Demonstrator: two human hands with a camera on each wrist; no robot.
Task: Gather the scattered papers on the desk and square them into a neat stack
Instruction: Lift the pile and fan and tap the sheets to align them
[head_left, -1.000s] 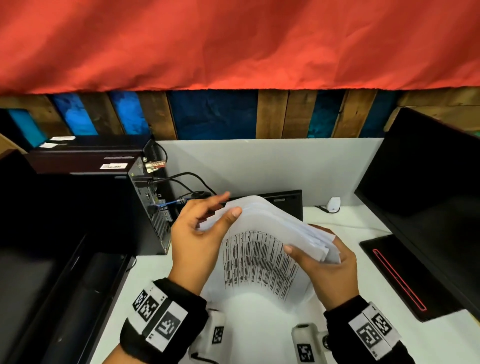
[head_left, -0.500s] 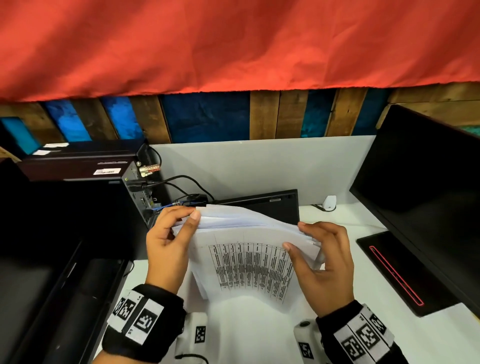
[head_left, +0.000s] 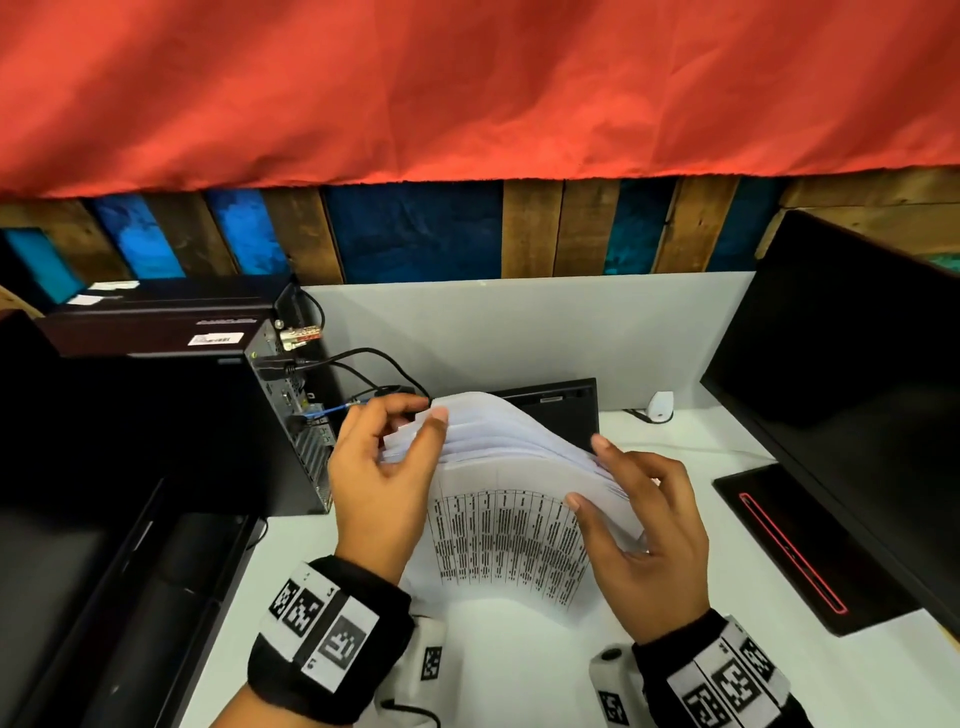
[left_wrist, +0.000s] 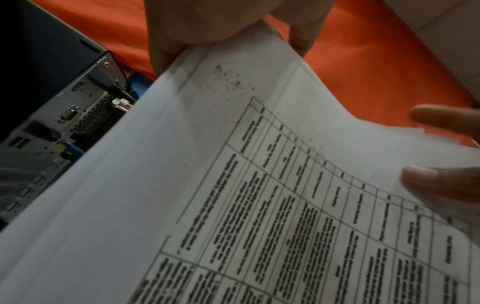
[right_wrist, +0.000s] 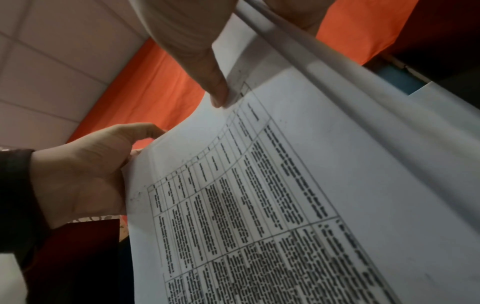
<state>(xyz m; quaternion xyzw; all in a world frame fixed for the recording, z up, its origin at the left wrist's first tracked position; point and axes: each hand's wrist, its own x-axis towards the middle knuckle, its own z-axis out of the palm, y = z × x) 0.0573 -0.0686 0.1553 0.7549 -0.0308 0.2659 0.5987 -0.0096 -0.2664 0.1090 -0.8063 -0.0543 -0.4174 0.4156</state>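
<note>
Between our two hands, in the head view, the papers (head_left: 511, 499) stand on their lower edge on the white tabletop (head_left: 519, 670), printed table facing us, their top edges fanned and curling away toward the black box (head_left: 566, 410) behind them. Our left hand (head_left: 382, 478) sits at the papers' left edge, thumb pressed on the upper left corner and fingers curled behind. Our right hand (head_left: 644, 535) sits at the papers' right edge, thumb on the front sheet and fingers spread over the fanned tops. Left of the papers stands the computer case (head_left: 291, 415); right of them, the monitor (head_left: 852, 395).

Left wrist view: the printed sheet (left_wrist: 259, 195) runs slantwise across the picture, the left hand (left_wrist: 228, 26) pinching it at its top corner. The other hand's fingertips (left_wrist: 441, 185) touch the far side edge.

Right wrist view: the right hand (right_wrist: 205, 47) has its thumb laid on the front sheet (right_wrist: 298, 195) near its upper edge, with the bundle's side edge running off just beside it. The left hand (right_wrist: 85, 174) grips the opposite edge.

We judge the squaring step is in hand: the sheets are gathered but uneven at the top. The long axis of the papers runs upward from the tabletop, so the coming move likely turns on letting the sheets drop against it while both hands, equally near, press in from the sides.
</note>
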